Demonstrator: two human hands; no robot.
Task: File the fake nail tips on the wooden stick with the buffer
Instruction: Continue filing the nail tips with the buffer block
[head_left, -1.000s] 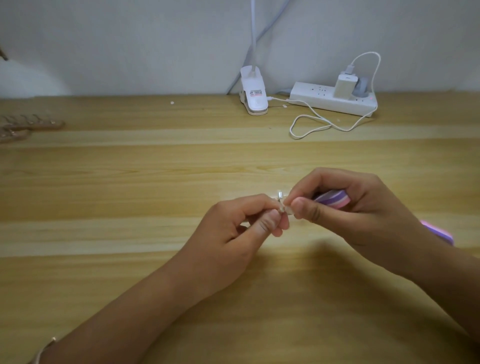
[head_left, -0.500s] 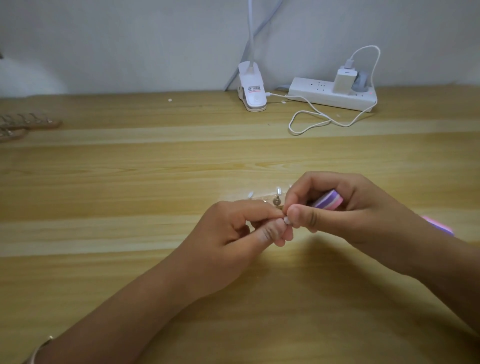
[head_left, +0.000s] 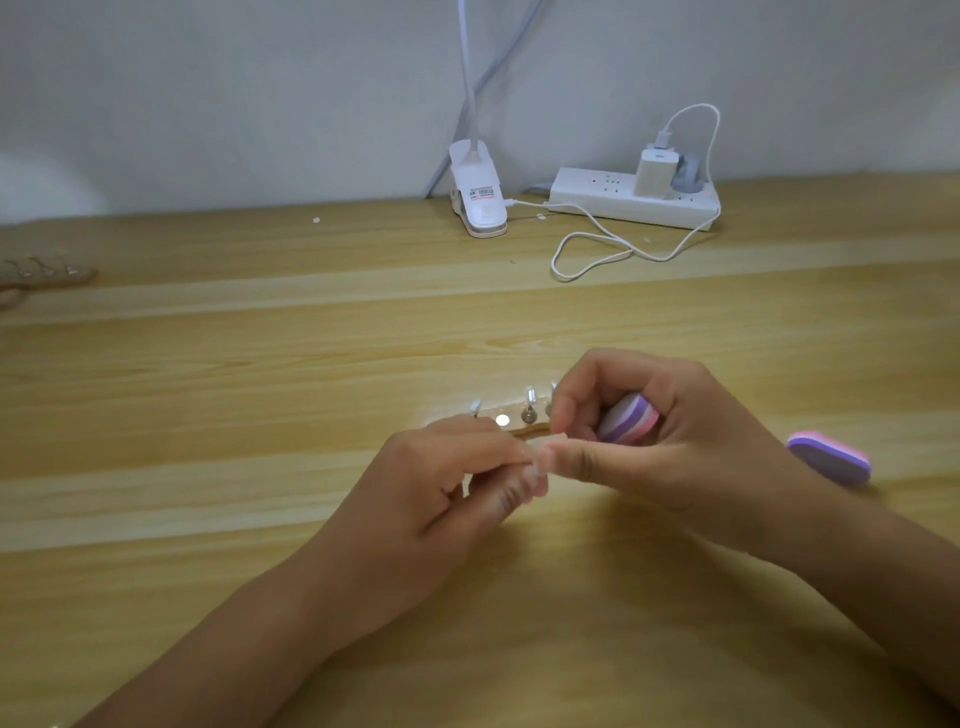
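That wooden stick (head_left: 511, 420) looks feather-light and thin. It seems stiff enough to hold flat, but I'd guess it would flex or snap if squeezed hard. The fake nail tips (head_left: 530, 399) standing off it look like slick, brittle plastic that a heavy stroke could pop loose. To my eye the safest hold is on the bare wood close beside the tip being worked, with the buffer (head_left: 626, 420) drawn lightly across the free edge only. The buffer itself looks like a soft foam block, easy to squeeze and unlikely to slip.

The stick is pale, flat wood with a bright glint of light on it. The tips are small and clear to silvery, standing in a row along its upper edge; three show and fingers hide the rest. The buffer is striped purple, white and pink, with a rounded end.

All this sits just right of the frame's centre, held low over the tabletop (head_left: 260, 415). The left grip (head_left: 441, 483) is closed, thumb and forefinger pinching the stick's near side. The right grip (head_left: 675, 441) is curled round the buffer, its thumb tip meeting the left thumb at the stick. Whether the buffer touches a tip I cannot tell.

A second buffer (head_left: 831, 460) lies at the right. A clip lamp (head_left: 478, 202) and a power strip (head_left: 597, 200) stand at the upper middle, and more sticks (head_left: 47, 273) lie at the left edge.
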